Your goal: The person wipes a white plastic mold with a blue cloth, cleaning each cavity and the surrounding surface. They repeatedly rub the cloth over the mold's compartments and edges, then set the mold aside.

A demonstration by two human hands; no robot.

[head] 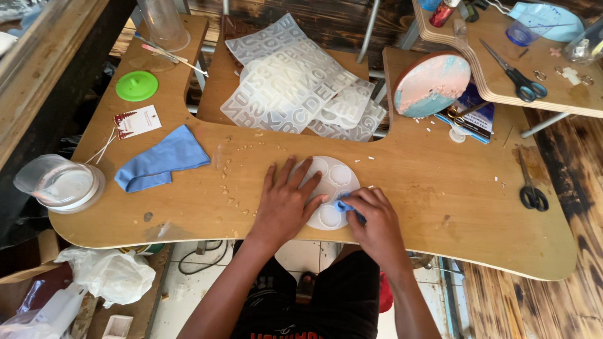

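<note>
Your left hand (286, 204) lies flat on the round mould (333, 179), right hand (375, 220) on its right edge. Folded cloth (162, 158) lies left, letter moulds (295, 85) behind, scissors (531, 188) far right on the table (440, 188).

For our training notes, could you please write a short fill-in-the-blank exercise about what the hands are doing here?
1. The left hand lies flat on a round white ____.
2. The right hand pinches a small ____ cloth against the mould.
3. A larger blue cloth lies to the ____ of the hands.

Missing words: mould; blue; left
</note>
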